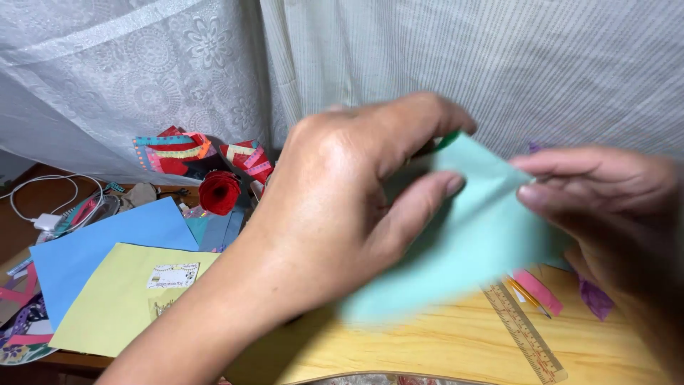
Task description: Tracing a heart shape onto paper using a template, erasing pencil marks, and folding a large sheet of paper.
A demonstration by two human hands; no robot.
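Both hands hold one sheet of pale green paper (463, 242) above a wooden tabletop (442, 342). The left hand (342, 207) grips the sheet's upper left part, thumb and fingers pinched over its edge; the right hand (605, 207) pinches the sheet's right edge between thumb and forefinger. The sheet is blurred, and its lower corner hangs towards the table; a sliver of darker green (449, 139) shows at its top edge, behind the left fingers.

Under the right hand, on the tabletop, lie a wooden ruler (524, 331), a pink paper strip (538, 291), a yellow pencil (526, 294) just beside the strip, and a scrap of purple paper (595, 298).

To the left of the left forearm lie a yellow-green sheet (107, 306) carrying a small printed label (172, 276), and a blue sheet (100, 246) partly beneath it. Beyond these stand a red paper rose (219, 191) and a heap of red pieces trimmed with coloured strips (192, 150). A white cable with its plug (46, 214) lies at the far left, and patterned paper scraps (21, 335) sit at the lower left corner.

A white lace curtain (142, 71) and a ribbed pale curtain (499, 64) hang behind the table.
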